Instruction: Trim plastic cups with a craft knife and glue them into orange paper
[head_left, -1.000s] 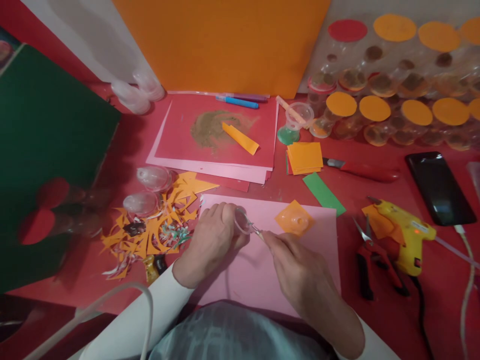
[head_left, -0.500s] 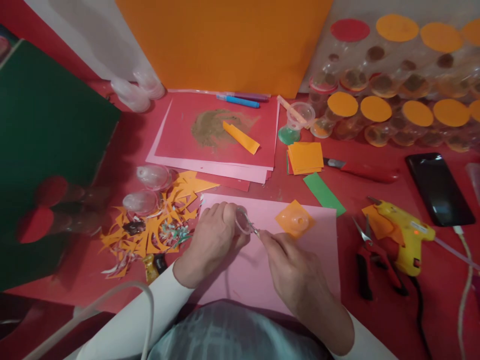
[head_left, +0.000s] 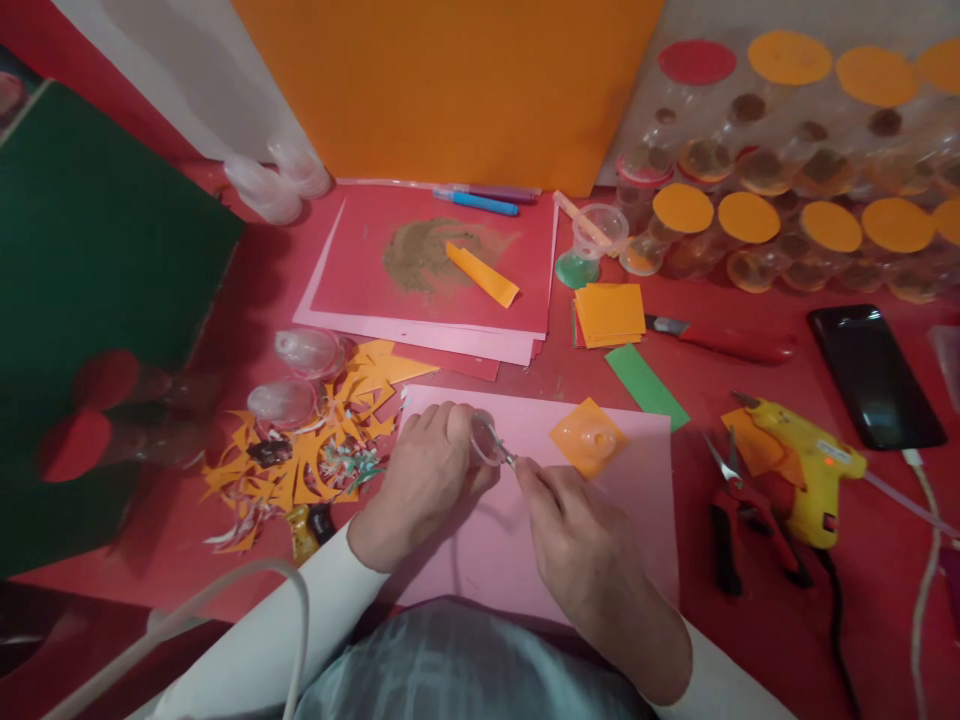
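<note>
My left hand (head_left: 427,460) is closed round a small clear plastic cup (head_left: 486,438), its round rim turned toward the right. Between the fingertips of my right hand (head_left: 589,535) is a thin metal-tipped tool (head_left: 508,456), its tip at the cup's rim; the grip hides most of it, so its kind is unclear. Both hands are over a pink paper sheet (head_left: 487,545). To their right, a clear plastic piece (head_left: 598,438) sits on an orange paper square (head_left: 571,425).
Orange paper scraps (head_left: 296,480) and clear plastic pieces (head_left: 281,402) lie left. Pruning shears (head_left: 742,510), a yellow glue gun (head_left: 810,465), a red-handled knife (head_left: 735,342) and a phone (head_left: 874,375) are right. Clear containers with orange tops (head_left: 832,225) stand behind. A white cable (head_left: 292,600) arches near my left arm.
My right hand has shifted slightly left, with the tool's tip still at the cup's rim. My left hand and the cup stay almost in place.
</note>
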